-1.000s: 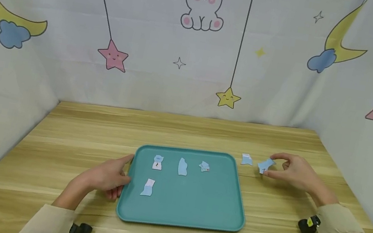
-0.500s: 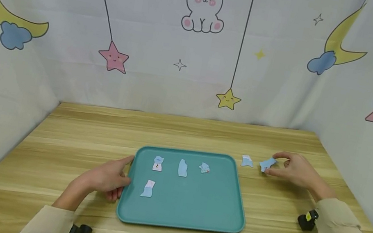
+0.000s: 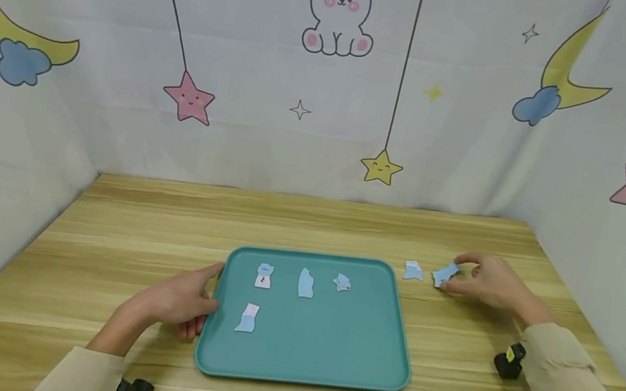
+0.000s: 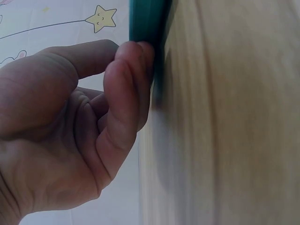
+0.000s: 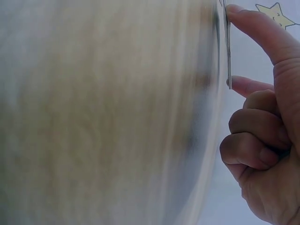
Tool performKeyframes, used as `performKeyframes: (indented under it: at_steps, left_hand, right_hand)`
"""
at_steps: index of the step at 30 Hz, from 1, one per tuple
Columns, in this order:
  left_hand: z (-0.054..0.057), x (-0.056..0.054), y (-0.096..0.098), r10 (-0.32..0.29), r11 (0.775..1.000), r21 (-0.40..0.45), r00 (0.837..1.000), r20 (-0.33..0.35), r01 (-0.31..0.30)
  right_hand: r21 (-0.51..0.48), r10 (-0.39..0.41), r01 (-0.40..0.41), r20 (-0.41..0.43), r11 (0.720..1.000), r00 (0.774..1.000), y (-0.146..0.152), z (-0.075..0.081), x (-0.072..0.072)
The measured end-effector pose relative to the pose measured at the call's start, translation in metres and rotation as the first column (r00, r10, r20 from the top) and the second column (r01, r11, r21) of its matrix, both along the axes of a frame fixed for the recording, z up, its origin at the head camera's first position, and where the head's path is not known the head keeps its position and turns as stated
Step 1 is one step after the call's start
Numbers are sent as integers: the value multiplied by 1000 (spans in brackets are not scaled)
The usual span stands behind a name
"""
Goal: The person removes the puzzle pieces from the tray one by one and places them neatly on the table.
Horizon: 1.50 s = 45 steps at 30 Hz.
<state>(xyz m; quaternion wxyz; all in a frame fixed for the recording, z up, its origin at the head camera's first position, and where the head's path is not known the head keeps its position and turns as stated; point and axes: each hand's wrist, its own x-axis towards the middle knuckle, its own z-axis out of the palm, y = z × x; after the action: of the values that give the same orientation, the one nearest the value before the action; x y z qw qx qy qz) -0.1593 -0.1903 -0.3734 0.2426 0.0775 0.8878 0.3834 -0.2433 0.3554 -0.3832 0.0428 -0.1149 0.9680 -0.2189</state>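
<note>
In the head view, a blue scrap (image 3: pixel 446 273) is held by the right hand (image 3: pixel 493 281), its opposite edges met by thumb and forefinger, perhaps so that its face is left uncovered. To its left, near it, a loose piece (image 3: pixel 413 270) lies on the wooden table (image 3: pixel 159 210), beyond the green tray (image 3: pixel 322 358). In the tray, an upper row is formed by a figured piece (image 3: pixel 264 276), a curved strip (image 3: pixel 306 284) and a jagged piece (image 3: pixel 342 283), with a two-toned piece (image 3: pixel 248 318) set below the first; they are well apart, presumably so that each outline can be read. The tray's left edge is held by the left hand (image 3: pixel 177 297), likely as a brace against sliding. In the left wrist view, that edge is met by bent fingers (how firmly it is gripped cannot be told). In the right wrist view, the scrap is seen edge-on, spanned by the two fingertips, while the remaining fingers are folded inward, apparently to be kept out of the way; whether it is fully lifted cannot be told.
</note>
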Motion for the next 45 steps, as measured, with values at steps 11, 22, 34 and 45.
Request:
performKeyframes:
  at_steps: [11, 22, 34, 45]
  left_hand:
    - [-3, 4, -2, 9, 1000, 4, 1000, 0, -9]
    - [-4, 5, -3, 4, 1000, -3, 1000, -1, -4]
    - [-2, 3, -2, -6, 1000, -10, 1000, -8, 6]
    - [2, -1, 0, -15, 1000, -21, 1000, -6, 15]
  right_hand:
    - [1, 18, -18, 5, 1000, 1000, -3, -6, -3]
    - [-80, -43, 46, 38, 996, 998, 1, 0, 3]
    - [-219, -65, 55, -36, 974, 997, -19, 23, 14]
    - [-271, -30, -8, -137, 963, 990, -50, 36, 25]
